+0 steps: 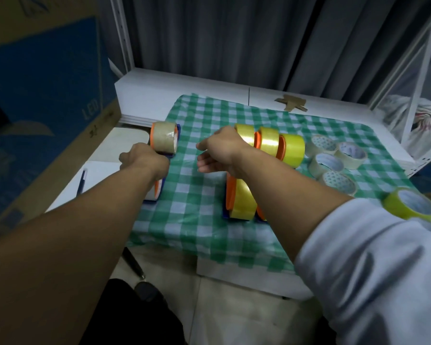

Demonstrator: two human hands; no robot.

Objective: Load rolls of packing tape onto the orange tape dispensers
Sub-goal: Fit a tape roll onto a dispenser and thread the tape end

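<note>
Gripped in left hand (144,160): orange dispenser (157,188), tan roll (164,140) at 1 o'clock. Loosely open, seemingly empty right hand (217,155) at roll's 3 o'clock.

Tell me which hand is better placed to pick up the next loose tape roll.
Probably the right hand: it looks open and empty, and the loose rolls lie on its side. The left hand grips a loaded dispenser.

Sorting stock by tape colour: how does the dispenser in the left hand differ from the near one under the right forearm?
The held dispenser carries tan tape; the near dispenser carries yellow. The left hand grips the held dispenser; the near dispenser lies on the checked cloth. Both are orange and loaded.
</note>
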